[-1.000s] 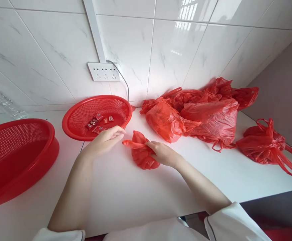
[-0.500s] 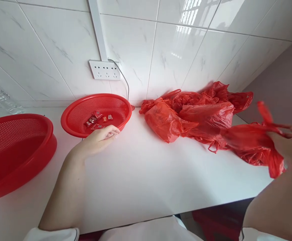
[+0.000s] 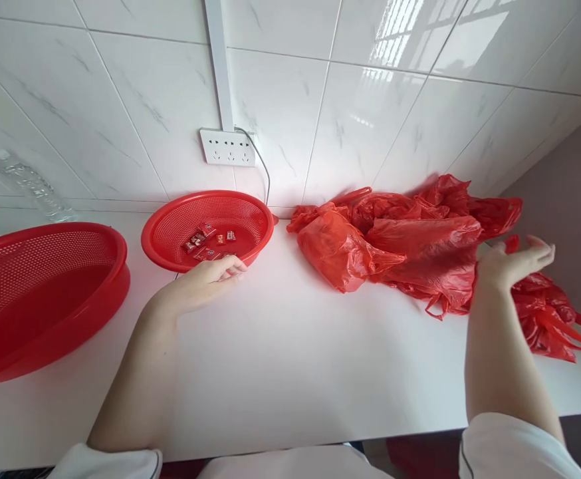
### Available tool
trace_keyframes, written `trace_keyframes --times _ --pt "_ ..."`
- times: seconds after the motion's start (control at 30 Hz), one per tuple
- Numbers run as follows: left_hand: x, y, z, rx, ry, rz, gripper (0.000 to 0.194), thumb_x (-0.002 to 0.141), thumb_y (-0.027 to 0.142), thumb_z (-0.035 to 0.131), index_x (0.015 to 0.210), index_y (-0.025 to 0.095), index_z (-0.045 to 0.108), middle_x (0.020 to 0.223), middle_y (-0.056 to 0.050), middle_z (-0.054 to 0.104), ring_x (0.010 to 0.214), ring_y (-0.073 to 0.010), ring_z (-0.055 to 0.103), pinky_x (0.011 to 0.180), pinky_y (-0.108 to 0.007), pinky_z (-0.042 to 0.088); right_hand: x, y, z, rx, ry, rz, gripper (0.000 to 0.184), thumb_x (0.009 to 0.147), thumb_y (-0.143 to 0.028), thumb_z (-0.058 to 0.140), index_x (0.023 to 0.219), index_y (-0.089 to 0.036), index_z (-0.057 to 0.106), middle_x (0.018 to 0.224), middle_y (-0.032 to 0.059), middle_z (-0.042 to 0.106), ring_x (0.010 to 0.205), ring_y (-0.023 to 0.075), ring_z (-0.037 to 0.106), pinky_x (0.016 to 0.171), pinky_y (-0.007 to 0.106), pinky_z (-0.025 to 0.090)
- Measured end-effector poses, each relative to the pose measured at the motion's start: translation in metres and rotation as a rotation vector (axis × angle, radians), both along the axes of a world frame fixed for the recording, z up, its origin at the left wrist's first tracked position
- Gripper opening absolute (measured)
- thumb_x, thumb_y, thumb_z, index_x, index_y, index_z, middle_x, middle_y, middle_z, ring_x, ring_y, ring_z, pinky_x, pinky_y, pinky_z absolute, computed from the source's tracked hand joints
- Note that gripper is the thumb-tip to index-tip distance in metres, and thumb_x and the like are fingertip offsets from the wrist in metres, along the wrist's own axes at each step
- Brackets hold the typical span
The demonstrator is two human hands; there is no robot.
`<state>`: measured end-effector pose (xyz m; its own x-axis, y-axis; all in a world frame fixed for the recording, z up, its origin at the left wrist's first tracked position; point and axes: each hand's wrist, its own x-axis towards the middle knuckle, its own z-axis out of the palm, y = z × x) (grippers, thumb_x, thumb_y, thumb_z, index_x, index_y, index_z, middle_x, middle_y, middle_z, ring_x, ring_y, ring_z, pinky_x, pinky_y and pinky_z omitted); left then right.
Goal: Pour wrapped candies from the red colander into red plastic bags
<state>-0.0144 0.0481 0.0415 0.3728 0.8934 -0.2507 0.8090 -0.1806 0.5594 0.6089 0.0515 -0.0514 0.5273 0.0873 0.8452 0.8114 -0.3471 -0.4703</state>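
Note:
My left hand (image 3: 211, 279) lies at the front rim of the smaller red plastic basket (image 3: 163, 249), fingers loosely stretched out and slightly curved. Several small wrapped candies (image 3: 201, 237) are in that basket. On the right, my right hand (image 3: 517, 263) is raised among red plastic bags, its fingers spread and no bag gripped in them. One pile of filled red bags (image 3: 425, 249) sits left of this hand. Another bunch of red bags (image 3: 550, 319) lies to its right, partly behind my forearm.
A larger red basket (image 3: 116, 256) stands at the left on the white table (image 3: 290, 372). Behind it a clear plastic bottle (image 3: 38, 189) leans at the tiled wall. A power socket (image 3: 228, 148) with a grey cable is on the wall.
My right hand has let go of the red bag it held and moved left, its fingers now spread. My left hand stays at the basket rim. The view has shifted slightly.

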Motion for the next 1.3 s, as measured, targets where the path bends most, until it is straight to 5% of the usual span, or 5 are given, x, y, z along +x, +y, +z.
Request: trace_keyframes --times 0.3,0.57,0.73,1.07,1.3 --pt "-0.001 0.0 0.002 -0.036 -0.006 -0.013 0.044 0.087 0.062 0.042 0.116 0.034 0.06 0.123 -0.003 0.064 0.115 -0.026 0.058 0.09 -0.037 0.05 -0.219 0.079 0.039 -0.463 -0.051 1.041 0.026 0.09 -0.03 0.049 0.104 -0.02 0.068 0.102 0.0066 0.071 0.091 0.0192 0.066 0.083 0.032 0.053" --pt "0.0 -0.005 0.0 -0.056 -0.09 -0.028 0.042 0.086 0.058 0.046 0.113 0.03 0.064 0.118 -0.004 0.067 0.111 -0.026 0.061 0.088 -0.036 0.051 -0.311 0.165 0.005 -1.1 -0.194 0.94 0.036 0.093 -0.028 0.04 0.095 -0.015 0.073 0.136 0.0146 0.054 0.135 0.0341 0.033 0.112 0.062 -0.009" --pt "-0.003 -0.006 0.0 -0.079 -0.065 -0.019 0.042 0.087 0.059 0.044 0.116 0.032 0.062 0.12 -0.002 0.066 0.113 -0.0248 0.061 0.087 -0.034 0.051 -0.324 0.183 -0.009 -1.19 -0.098 0.912 0.037 0.088 -0.037 0.05 0.099 -0.009 0.071 0.136 0.0221 0.053 0.134 0.0401 0.032 0.107 0.068 -0.011" --pt "0.023 -0.003 0.0 0.297 -0.464 0.141 0.038 0.088 0.049 0.052 0.119 0.027 0.056 0.132 -0.005 0.056 0.123 -0.0235 0.053 0.1 -0.037 0.047 -0.333 0.098 0.059 -0.242 0.313 1.319 0.032 0.092 -0.043 0.048 0.114 -0.02 0.055 0.117 0.0102 0.062 0.103 0.0211 0.06 0.095 0.039 0.046" --pt "0.049 -0.009 -0.015 0.514 -0.419 0.143 0.102 0.068 0.042 0.077 0.15 0.029 0.018 0.139 -0.012 0.046 0.132 -0.0299 0.041 0.108 -0.044 0.035 -0.345 -0.001 0.075 -0.396 0.703 1.871 0.019 0.085 -0.039 0.064 0.094 -0.022 0.059 0.087 0.0025 0.06 0.077 0.015 0.059 0.072 0.031 0.052"
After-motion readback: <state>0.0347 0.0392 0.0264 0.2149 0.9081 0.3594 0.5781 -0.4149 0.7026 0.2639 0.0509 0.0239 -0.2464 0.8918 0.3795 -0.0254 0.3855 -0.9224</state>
